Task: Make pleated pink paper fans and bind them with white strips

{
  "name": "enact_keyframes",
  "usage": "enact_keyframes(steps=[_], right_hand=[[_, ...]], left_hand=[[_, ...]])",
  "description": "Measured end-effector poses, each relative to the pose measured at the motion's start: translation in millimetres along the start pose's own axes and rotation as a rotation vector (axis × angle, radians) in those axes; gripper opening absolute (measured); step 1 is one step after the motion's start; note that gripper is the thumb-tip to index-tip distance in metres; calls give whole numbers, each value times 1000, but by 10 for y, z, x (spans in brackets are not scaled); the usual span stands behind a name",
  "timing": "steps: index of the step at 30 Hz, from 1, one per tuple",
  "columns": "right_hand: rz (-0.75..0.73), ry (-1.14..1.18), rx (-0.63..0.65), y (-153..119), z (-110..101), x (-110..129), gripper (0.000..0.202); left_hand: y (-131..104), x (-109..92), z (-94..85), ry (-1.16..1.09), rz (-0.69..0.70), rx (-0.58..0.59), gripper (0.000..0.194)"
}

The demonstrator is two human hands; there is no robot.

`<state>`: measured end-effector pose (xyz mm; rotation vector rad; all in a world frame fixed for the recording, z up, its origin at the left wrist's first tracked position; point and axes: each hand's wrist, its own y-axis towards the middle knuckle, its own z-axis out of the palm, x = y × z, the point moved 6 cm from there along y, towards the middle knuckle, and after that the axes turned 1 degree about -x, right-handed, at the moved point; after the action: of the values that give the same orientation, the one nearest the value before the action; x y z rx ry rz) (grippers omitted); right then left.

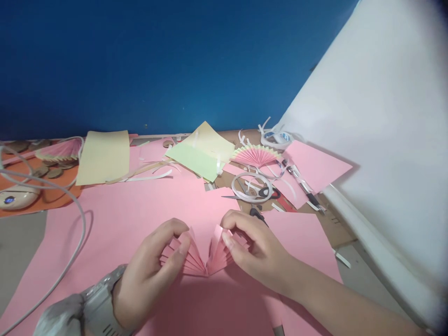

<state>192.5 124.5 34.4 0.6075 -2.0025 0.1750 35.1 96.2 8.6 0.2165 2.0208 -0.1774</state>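
Between my two hands is a pleated pink paper fan [196, 263], its folds meeting at a low point in the middle and spreading to both sides. My left hand [154, 261] pinches the left half near its upper inner edge. On the other half, the thumb and fingers of my right hand [257, 249] are closed on the upper inner edge. A V-shaped gap stands open between the halves. Large pink paper sheets [133, 214] lie under the fan.
Behind my right hand lie scissors [269, 192], a tape ring [235, 189], a pen [304, 184] and a finished-looking pink and yellow fan [257, 155]. Yellow paper [103, 156] and a green-yellow sheet [199, 156] lie farther back. A white cable [82, 224] crosses the left side near a computer mouse [19, 197].
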Motion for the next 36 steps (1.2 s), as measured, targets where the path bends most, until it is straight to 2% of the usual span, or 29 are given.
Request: enact_keyframes(steps=[8,13,18,23,27,33,36], right_hand=[[107,39,111,-40,105,-32,16],[57,85,161,-63,129,-1,14],[23,145,200,-84,168,37,14],[2,176,182,-89,165,56,14],[-13,197,188,-90,168,61,15],[-25,236,190,-91,173,59,14],[-43,246,209,-86,164,65,14]], left_hand=[[18,-10,68,3,63,57,14],[-6,-49,89,-59,89,147,13],[-58,-37,103,-82,53,206,16],[-62,-15,100,-75,9,182,15],[-45,-86,72,-15,45,131,12],[-48,-126,25,-25,9,-2,9],[-61,-114,29,-37,1,-26,8]])
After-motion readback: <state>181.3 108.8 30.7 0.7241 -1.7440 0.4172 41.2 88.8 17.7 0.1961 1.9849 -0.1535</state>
